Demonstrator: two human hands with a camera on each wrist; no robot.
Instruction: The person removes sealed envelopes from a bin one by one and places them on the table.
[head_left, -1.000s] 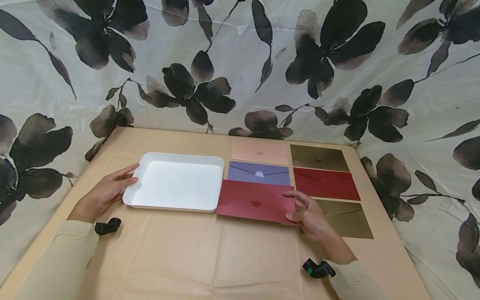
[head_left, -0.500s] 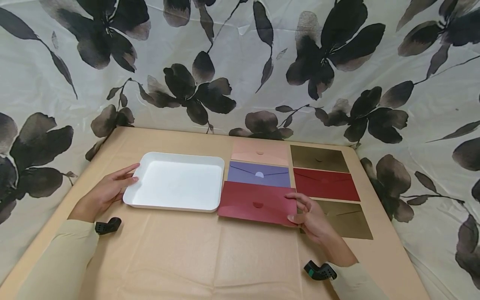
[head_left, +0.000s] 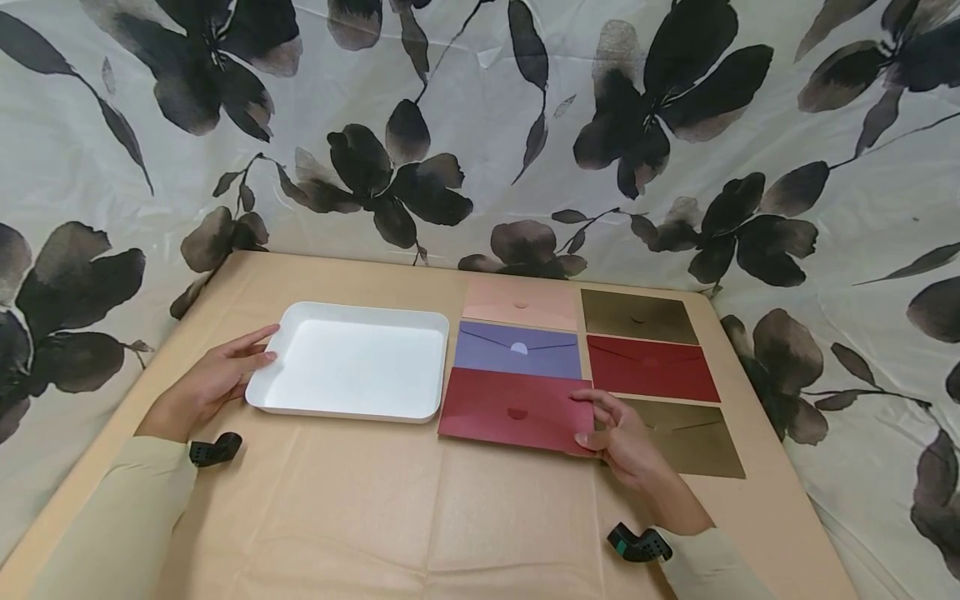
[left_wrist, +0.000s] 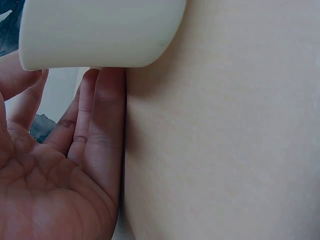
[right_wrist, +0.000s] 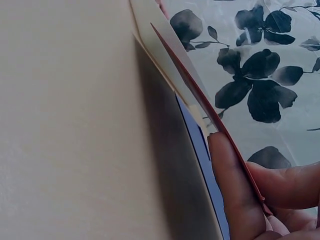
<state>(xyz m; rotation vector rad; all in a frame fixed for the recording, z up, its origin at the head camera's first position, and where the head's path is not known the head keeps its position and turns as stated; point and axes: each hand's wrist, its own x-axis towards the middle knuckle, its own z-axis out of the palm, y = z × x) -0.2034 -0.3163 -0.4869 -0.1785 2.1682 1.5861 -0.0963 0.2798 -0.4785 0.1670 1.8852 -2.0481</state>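
My right hand (head_left: 626, 437) pinches a dark red envelope (head_left: 495, 408) by its right edge, thumb on one face and fingers on the other. The right wrist view shows this envelope (right_wrist: 192, 82) edge-on, tilted and raised above the table, with a blue strip of another envelope (right_wrist: 200, 155) below it. My left hand (head_left: 217, 382) grips a white rectangular tray (head_left: 345, 412) at its left end. In the left wrist view the fingertips of the left hand (left_wrist: 60, 185) reach under the tray's corner (left_wrist: 100, 35), with the thumb at its rim.
Beyond the held envelope lie a pink envelope (head_left: 519, 302) and a lilac-blue envelope (head_left: 517, 348). A column at right has a gold-brown envelope (head_left: 637, 317), a bright red envelope (head_left: 654, 368) and another gold-brown envelope (head_left: 693, 437). Floral cloth (head_left: 480, 125) surrounds the beige table (head_left: 360, 517).
The dark red envelope has shifted slightly to the right and nearer me in my right hand, away from the tray's edge. My left hand and the tray have stayed in place.
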